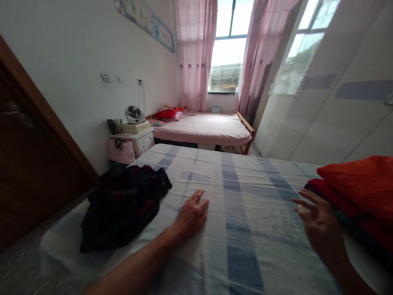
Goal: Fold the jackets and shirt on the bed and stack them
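Observation:
My left hand [193, 213] rests on the blue-and-white striped bed sheet [211, 176], fingers stretched out and holding nothing. To its left lies a crumpled heap of dark clothing [123, 209] with faint reddish patches. My right hand [321, 221] is raised at the right with its fingers apart and nothing in them. Close beside it is a stack of folded clothes, with an orange garment [362, 184] on top and a red one [333, 194] beneath. Dark fabric shows under the red; whether the right hand touches the stack I cannot tell.
Beyond the sheet stands a second bed [208, 127] with a pink cover and red bedding. A white nightstand [144, 141] carries a small fan [134, 114]. White wardrobe doors [331, 119] line the right side. A brown door [30, 164] is at the left.

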`<state>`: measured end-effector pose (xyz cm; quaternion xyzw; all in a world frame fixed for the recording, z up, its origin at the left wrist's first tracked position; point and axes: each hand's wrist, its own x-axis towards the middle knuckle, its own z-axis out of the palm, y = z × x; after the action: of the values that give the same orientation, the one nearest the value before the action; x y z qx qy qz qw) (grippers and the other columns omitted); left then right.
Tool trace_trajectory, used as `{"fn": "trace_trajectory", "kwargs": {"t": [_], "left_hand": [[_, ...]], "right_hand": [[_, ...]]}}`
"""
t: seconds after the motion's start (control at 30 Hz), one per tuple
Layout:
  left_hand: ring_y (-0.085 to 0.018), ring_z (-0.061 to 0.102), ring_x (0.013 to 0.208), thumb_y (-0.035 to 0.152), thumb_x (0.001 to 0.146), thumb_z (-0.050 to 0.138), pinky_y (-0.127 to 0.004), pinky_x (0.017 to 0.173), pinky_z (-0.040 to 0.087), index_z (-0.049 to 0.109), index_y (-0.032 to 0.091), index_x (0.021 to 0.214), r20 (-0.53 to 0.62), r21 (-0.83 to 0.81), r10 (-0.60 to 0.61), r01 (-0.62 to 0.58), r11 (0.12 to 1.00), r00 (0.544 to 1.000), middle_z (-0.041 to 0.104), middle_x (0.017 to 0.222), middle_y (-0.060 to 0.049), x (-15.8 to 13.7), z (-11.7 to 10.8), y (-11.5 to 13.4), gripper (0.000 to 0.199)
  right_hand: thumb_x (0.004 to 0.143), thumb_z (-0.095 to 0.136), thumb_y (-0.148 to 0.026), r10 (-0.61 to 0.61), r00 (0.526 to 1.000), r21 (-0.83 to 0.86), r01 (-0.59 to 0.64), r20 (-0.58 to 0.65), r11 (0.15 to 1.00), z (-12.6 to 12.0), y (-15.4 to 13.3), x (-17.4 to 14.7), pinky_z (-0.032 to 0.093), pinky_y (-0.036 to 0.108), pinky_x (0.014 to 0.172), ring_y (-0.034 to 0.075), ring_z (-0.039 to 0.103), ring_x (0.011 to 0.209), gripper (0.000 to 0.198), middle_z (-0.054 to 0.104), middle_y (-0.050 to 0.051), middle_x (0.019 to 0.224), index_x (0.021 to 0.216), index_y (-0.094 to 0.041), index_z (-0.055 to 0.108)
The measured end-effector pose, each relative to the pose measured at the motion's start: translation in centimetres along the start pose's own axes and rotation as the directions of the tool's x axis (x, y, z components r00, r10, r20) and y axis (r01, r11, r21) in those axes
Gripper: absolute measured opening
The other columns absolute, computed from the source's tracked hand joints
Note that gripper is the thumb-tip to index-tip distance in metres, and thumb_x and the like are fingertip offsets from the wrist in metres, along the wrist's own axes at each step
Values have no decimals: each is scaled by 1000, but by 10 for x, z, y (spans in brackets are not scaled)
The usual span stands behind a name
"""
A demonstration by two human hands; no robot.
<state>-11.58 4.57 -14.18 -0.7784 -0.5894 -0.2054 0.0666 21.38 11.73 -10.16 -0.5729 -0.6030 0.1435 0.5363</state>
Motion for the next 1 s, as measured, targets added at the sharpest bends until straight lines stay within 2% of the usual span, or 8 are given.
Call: {"fn": "trace_trajectory", "kwargs": {"t": [0.1,0.27,0.37,0.47,0.57,0.7,0.83,1.0], "left_hand": [[-25,38,133,15,79,56,-40,106,38,62,17,112,-10,29,-33,33,999,999,47,140,-15,1,-7,-3,34],[-26,36,134,16,82,51,-44,108,33,60,15,118,-141,119,-186,203,972,972,45,141,-15,0,-45,-25,37],[-35,32,134,19,84,47,-54,105,30,53,8,126,-283,178,-351,408,895,893,40,142,-23,-13,-78,-42,44],[-39,29,134,28,83,50,-58,102,29,46,6,132,-407,298,-494,623,724,769,36,144,-25,-41,-104,-60,54],[-40,32,131,38,80,54,-58,97,34,39,8,137,-412,350,-603,729,588,683,35,143,-25,-74,-115,-80,66],[-37,53,111,35,80,51,-48,85,45,45,12,134,-290,183,-710,765,617,642,56,120,-22,-102,-119,-109,59],[-30,62,93,29,83,43,-40,78,48,60,13,117,-337,38,-693,744,667,637,65,98,-15,-96,-129,-126,42],[-22,60,98,24,86,34,-33,86,47,51,14,123,-488,-162,-580,585,795,653,63,108,-9,-47,-147,-93,43]], "right_hand": [[75,48,-39,-15,975,-59,28,223,998,21,29,-7,53,36,73,23,66,89,42,55,12,125,113,-21,54],[73,43,-40,-51,941,-205,125,334,971,23,45,-10,52,35,74,23,67,83,38,61,12,112,99,-18,60],[74,39,-39,-116,928,-256,215,353,942,24,41,-11,51,37,79,23,66,86,37,61,11,112,94,-18,62],[75,37,-38,-143,917,-298,263,372,918,26,39,-13,49,38,84,24,64,92,37,62,11,112,92,-17,63],[75,37,-35,-157,905,-306,291,396,906,27,39,-13,49,37,85,24,62,96,36,62,10,111,92,-18,63],[76,36,-32,-164,893,-307,309,418,900,27,39,-14,48,36,84,23,62,96,35,62,9,112,93,-19,64],[77,36,-32,-143,886,-310,300,442,902,27,38,-14,48,35,85,23,62,97,34,62,9,112,91,-19,64],[78,38,-31,-163,878,-290,317,450,903,29,42,-14,46,34,87,22,61,99,31,63,8,110,90,-21,64]]}}
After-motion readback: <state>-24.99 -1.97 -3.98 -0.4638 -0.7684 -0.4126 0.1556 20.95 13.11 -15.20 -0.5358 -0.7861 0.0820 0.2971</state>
